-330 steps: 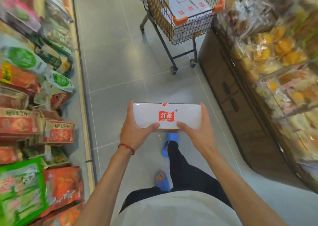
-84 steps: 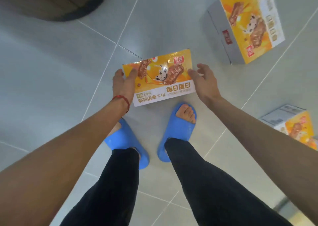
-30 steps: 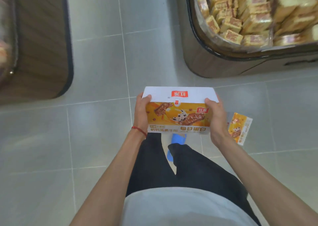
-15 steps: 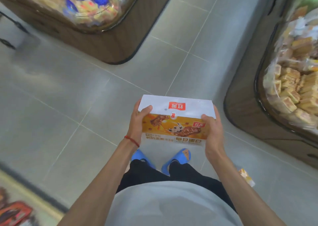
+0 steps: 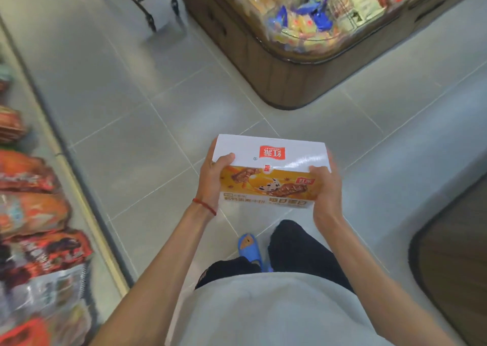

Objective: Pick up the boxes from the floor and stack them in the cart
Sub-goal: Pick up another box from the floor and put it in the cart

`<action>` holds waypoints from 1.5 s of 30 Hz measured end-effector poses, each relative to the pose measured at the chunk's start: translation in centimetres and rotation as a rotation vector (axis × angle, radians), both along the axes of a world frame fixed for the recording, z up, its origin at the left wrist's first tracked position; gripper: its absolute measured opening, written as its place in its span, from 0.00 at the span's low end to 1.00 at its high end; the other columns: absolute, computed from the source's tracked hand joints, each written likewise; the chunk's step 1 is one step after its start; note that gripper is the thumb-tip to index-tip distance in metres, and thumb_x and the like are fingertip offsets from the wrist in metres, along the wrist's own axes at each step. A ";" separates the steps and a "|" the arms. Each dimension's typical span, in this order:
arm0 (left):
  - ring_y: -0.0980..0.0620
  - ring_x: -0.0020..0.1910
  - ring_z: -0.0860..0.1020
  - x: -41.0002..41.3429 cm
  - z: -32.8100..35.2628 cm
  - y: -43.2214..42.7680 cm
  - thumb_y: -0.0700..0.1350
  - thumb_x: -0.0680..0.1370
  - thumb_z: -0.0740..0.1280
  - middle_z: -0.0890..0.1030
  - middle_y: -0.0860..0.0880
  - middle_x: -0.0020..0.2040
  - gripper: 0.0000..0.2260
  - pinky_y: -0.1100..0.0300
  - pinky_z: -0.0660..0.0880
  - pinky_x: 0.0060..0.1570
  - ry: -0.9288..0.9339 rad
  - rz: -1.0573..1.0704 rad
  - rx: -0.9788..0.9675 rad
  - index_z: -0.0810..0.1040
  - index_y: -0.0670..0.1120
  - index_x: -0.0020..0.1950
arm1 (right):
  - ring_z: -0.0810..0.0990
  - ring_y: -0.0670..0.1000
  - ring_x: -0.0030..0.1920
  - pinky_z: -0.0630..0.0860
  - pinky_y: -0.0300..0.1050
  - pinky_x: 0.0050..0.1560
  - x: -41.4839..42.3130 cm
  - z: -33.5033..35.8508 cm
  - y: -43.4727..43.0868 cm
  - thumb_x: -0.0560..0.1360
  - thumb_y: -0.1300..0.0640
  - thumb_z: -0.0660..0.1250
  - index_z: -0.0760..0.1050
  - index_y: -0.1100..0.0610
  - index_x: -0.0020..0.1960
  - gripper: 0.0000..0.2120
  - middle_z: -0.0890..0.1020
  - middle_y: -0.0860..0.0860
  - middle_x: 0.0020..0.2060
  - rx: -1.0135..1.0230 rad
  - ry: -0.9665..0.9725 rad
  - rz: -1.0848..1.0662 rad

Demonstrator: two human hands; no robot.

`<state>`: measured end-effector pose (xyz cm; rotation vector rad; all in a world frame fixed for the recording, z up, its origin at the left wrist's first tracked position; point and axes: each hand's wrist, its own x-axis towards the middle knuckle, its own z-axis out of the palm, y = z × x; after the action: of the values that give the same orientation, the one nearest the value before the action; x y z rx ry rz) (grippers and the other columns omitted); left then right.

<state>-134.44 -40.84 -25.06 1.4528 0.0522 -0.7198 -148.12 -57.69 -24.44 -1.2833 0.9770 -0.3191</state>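
The left hand and right hand clasped opposite ends of the box, thumbs on top, keeping it level at waist height. The cart's legs stood well ahead, beyond the grip.

Shelves, snack bin and tiled floor

Grey floor tiles with pale grout lines fill the middle of the aisle. Along the left edge runs a low shelf with a pale front rail, stocked with red and orange snack packets, all blurred. At the upper right stands a wood-panelled display bin with a rounded corner, heaped with wrapped sweets in yellow, white and blue. Another dark wood-panelled unit with a rounded corner sits at the lower right edge. A blue slipper shows on the tiles near the bottom centre, partly hidden behind black trousers and a light grey shirt
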 end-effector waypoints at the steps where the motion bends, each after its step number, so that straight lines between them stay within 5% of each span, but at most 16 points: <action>1: 0.42 0.56 0.84 1.7 -0.2 0.7 0.50 0.75 0.66 0.84 0.46 0.59 0.23 0.46 0.81 0.53 -0.003 0.031 0.000 0.73 0.51 0.70 | 0.86 0.52 0.55 0.84 0.50 0.53 2.1 0.0 0.3 0.73 0.49 0.60 0.69 0.46 0.74 0.29 0.84 0.49 0.59 0.007 -0.007 0.026; 6: 0.38 0.59 0.82 10.3 -1.5 3.6 0.48 0.75 0.67 0.82 0.43 0.62 0.23 0.39 0.79 0.59 0.010 0.183 0.002 0.73 0.50 0.70 | 0.85 0.56 0.58 0.83 0.54 0.54 13.5 -0.6 0.8 0.67 0.46 0.66 0.71 0.47 0.71 0.32 0.83 0.51 0.61 0.027 -0.034 0.180; 13: 0.41 0.59 0.82 24.1 -1.5 5.1 0.48 0.74 0.66 0.83 0.44 0.62 0.24 0.46 0.80 0.56 0.029 0.366 0.064 0.73 0.48 0.70 | 0.84 0.53 0.59 0.83 0.44 0.47 30.7 -1.3 0.6 0.74 0.52 0.69 0.68 0.48 0.74 0.29 0.81 0.50 0.64 0.087 -0.066 0.367; 18: 0.43 0.61 0.81 33.4 -1.3 6.1 0.53 0.73 0.66 0.82 0.47 0.62 0.24 0.37 0.77 0.62 0.008 0.451 0.105 0.73 0.53 0.69 | 0.83 0.51 0.61 0.83 0.43 0.49 42.7 -1.3 0.2 0.79 0.58 0.71 0.66 0.49 0.74 0.27 0.80 0.48 0.64 0.093 -0.069 0.529; 22: 0.44 0.60 0.82 41.1 -1.5 7.6 0.48 0.74 0.65 0.82 0.46 0.62 0.20 0.39 0.77 0.61 0.023 0.545 0.074 0.74 0.53 0.67 | 0.82 0.48 0.61 0.82 0.40 0.48 52.1 -1.4 1.5 0.80 0.61 0.69 0.66 0.47 0.74 0.26 0.79 0.46 0.64 0.075 -0.054 0.595; 27: 0.46 0.60 0.81 52.5 -2.4 10.5 0.47 0.74 0.65 0.81 0.46 0.63 0.24 0.47 0.81 0.56 -0.016 0.575 0.055 0.70 0.49 0.71 | 0.82 0.46 0.60 0.83 0.41 0.49 64.5 -1.7 4.7 0.73 0.51 0.70 0.65 0.47 0.73 0.30 0.79 0.45 0.63 0.036 -0.028 0.633; 30: 0.47 0.59 0.82 60.2 -2.3 12.5 0.45 0.72 0.66 0.82 0.47 0.61 0.24 0.51 0.80 0.53 -0.011 0.579 0.021 0.72 0.49 0.69 | 0.81 0.48 0.62 0.83 0.42 0.51 71.6 -1.5 6.6 0.77 0.55 0.70 0.64 0.46 0.73 0.27 0.79 0.46 0.64 0.036 -0.034 0.635; 36: 0.43 0.61 0.81 75.1 -1.6 16.1 0.50 0.72 0.71 0.80 0.44 0.63 0.22 0.37 0.76 0.62 -0.027 0.538 0.037 0.75 0.53 0.66 | 0.80 0.53 0.63 0.83 0.53 0.58 86.2 -1.2 9.2 0.73 0.53 0.70 0.64 0.44 0.72 0.30 0.78 0.46 0.64 0.043 -0.013 0.657; 42: 0.44 0.60 0.82 90.0 -1.1 17.6 0.53 0.70 0.72 0.83 0.46 0.60 0.20 0.36 0.76 0.61 -0.035 0.525 0.066 0.78 0.56 0.62 | 0.82 0.49 0.61 0.82 0.42 0.50 101.0 -1.4 11.0 0.72 0.51 0.69 0.62 0.44 0.72 0.30 0.79 0.44 0.61 0.060 -0.007 0.672; 45: 0.43 0.61 0.81 97.8 -1.5 17.8 0.52 0.72 0.72 0.83 0.46 0.61 0.19 0.36 0.76 0.62 -0.050 0.526 0.105 0.77 0.55 0.63 | 0.82 0.51 0.61 0.84 0.49 0.54 108.8 -2.2 10.9 0.73 0.53 0.68 0.63 0.44 0.72 0.30 0.79 0.44 0.62 0.080 -0.009 0.677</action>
<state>-36.61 -23.06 -26.57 1.4702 0.4232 -0.2521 -39.35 -46.76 -26.62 -1.4542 0.4939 0.2357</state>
